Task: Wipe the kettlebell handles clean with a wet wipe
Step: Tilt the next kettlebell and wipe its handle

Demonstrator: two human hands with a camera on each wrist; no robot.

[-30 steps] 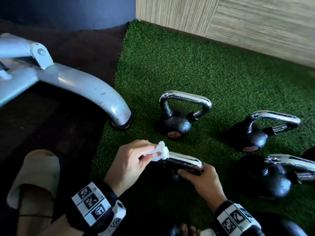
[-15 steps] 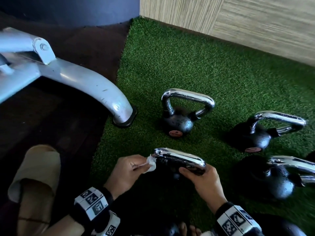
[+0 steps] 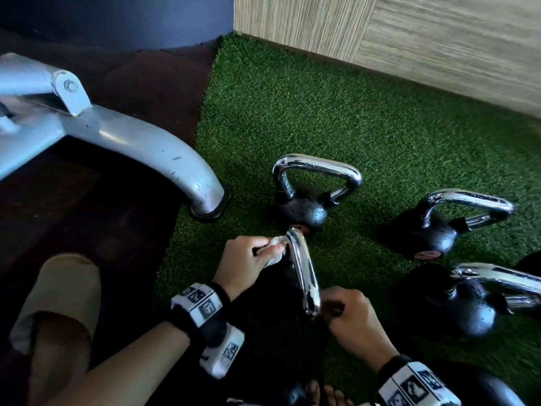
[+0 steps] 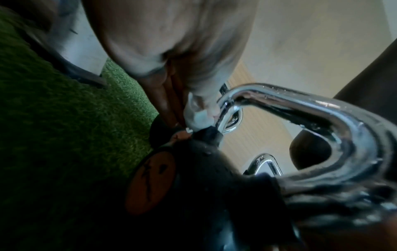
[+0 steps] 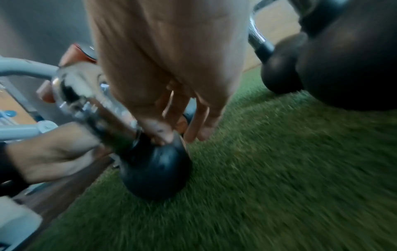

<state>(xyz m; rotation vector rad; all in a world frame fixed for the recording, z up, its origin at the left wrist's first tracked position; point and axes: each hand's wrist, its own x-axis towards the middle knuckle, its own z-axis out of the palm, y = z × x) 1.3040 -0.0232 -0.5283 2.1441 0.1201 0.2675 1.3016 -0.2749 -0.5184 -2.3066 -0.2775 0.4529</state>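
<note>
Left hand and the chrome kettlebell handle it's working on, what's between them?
A crumpled white wet wipe, pinched in the left hand and pressed against the handle; the head and left wrist views both show it.

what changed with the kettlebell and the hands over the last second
The near kettlebell's chrome handle has swung from lying across the view to pointing away. The left hand took the wet wipe from the handle's top down onto its far corner. The right hand shifted from the handle's end to its base. The other kettlebells stayed put.
</note>
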